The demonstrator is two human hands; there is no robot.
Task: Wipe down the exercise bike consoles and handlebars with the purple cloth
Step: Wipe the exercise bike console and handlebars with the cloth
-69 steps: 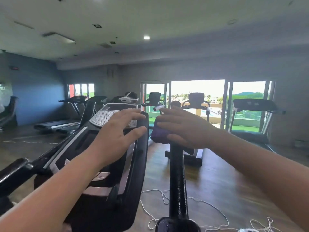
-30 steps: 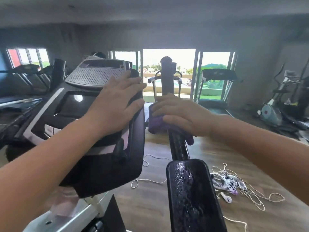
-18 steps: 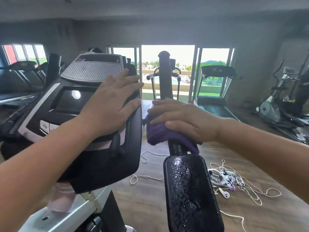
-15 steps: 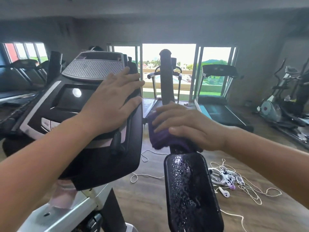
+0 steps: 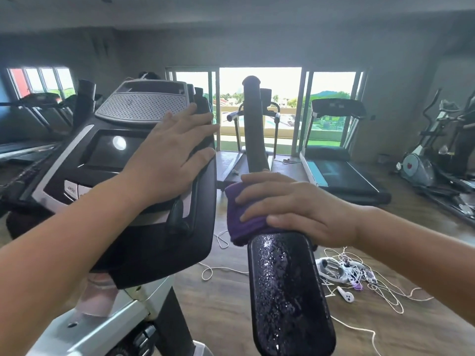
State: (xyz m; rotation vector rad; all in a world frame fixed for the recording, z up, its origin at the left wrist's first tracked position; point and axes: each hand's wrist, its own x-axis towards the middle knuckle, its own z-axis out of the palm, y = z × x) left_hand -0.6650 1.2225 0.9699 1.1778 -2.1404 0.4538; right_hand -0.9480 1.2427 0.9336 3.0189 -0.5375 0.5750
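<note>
While purple cloth (image 5: 239, 227) is clasped round handlebar (image 5: 253, 129) by right hand (image 5: 295, 209), left hand (image 5: 172, 160) is laid flat on console (image 5: 144, 109). Slip risked by wet lower-centre pad (image 5: 288, 291).

A wooden floor (image 5: 226, 312) carries tangled white cords (image 5: 359, 281) and treadmills (image 5: 339, 160).

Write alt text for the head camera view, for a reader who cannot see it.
A person's right hand grips a purple cloth round the black handlebar of an exercise bike, just above a wet black pad. The left hand rests flat on the bike's console. Behind are treadmills by bright windows, and white cables lie on the wooden floor.
</note>
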